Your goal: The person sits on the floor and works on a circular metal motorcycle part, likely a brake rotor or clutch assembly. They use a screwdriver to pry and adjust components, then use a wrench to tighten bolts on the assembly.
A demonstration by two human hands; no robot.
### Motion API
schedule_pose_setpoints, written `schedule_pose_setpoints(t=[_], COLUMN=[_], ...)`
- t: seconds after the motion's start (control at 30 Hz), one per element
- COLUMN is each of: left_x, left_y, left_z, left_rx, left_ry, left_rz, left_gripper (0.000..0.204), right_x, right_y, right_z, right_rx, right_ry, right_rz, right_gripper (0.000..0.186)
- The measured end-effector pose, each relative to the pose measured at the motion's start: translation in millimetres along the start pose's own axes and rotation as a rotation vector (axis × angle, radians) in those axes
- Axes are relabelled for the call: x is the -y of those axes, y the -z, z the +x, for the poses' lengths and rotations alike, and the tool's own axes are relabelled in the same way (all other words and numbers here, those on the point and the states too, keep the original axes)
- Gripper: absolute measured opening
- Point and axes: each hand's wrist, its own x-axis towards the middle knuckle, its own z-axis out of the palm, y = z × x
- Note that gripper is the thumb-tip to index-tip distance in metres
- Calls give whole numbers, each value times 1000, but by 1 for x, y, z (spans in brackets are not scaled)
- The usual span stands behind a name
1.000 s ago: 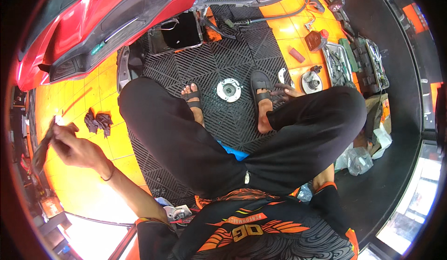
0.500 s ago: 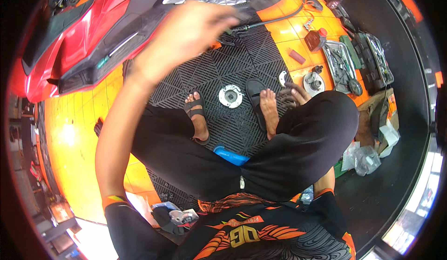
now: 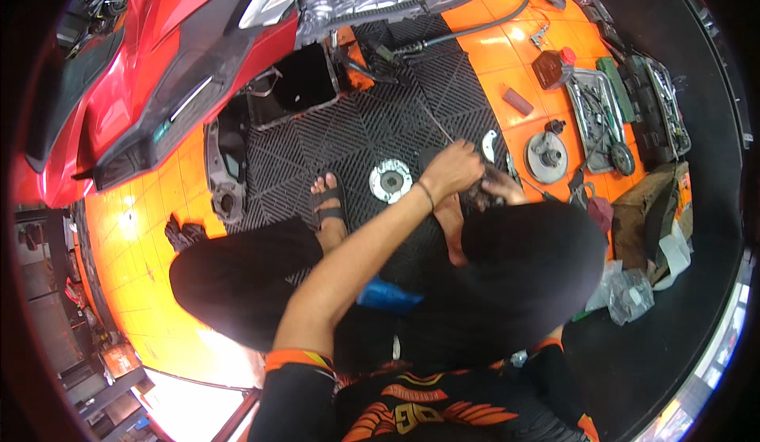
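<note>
My left hand (image 3: 457,166) reaches across from the lower middle and is closed on a thin metal rod (image 3: 435,121) that points away from me over the black mat. My right hand (image 3: 499,185), its fingers dark and grimy, is beside it above my right foot, curled around something I cannot make out. Left of both hands a round silver flanged plate (image 3: 390,181) lies on the mat. A white curved piece (image 3: 488,145) and a metal disc with a centre hub (image 3: 544,165) lie just to the right.
A red scooter (image 3: 127,117) stands at upper left, with an open black bin (image 3: 305,74) and a dark housing (image 3: 226,201) below it. At right are a tool tray (image 3: 594,106), a toolcase (image 3: 661,106), an oil bottle (image 3: 552,70), cardboard (image 3: 637,216) and plastic bags (image 3: 629,292).
My left hand went from far left up over the scooter, then down to the right beside my right hand; it now grips the rod. My view has shifted slightly.
</note>
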Motion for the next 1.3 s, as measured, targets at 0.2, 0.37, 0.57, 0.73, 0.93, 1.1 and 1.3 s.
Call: schedule_pose_setpoints(t=[0.2, 0.37, 0.57, 0.73, 0.93, 1.1, 1.3], left_x=[14, 2, 11, 35, 53, 47, 58], left_y=[-104, -172, -178, -163, -134, -106, -93], left_z=[-98, -152, -150, -143, -119, -106, -81], left_rx=[-341, 101, -92, -432, -488, -460, -496], left_ry=[1578, 1819, 1737, 1463, 1325, 1354, 1363], left_rz=[-388, -463, -595, -612, -575, -681, -835], left_gripper=[48, 68, 56, 42, 39, 46, 34], right_x=[-43, -53, -60, -73, -82, -64, -29], right_y=[50, 29, -41, -62, -47, -53, -60], right_z=[72, 107, 170, 216, 214, 187, 167], right_rx=[-402, -634, -114, -46, -98, -293, -414], right_ry=[129, 306, 634, 576, 568, 523, 391], right_rz=[-1039, -1475, -1437, -1564, -1349, -1041, -890], right_gripper=[85, 85, 77, 74, 66, 68, 76])
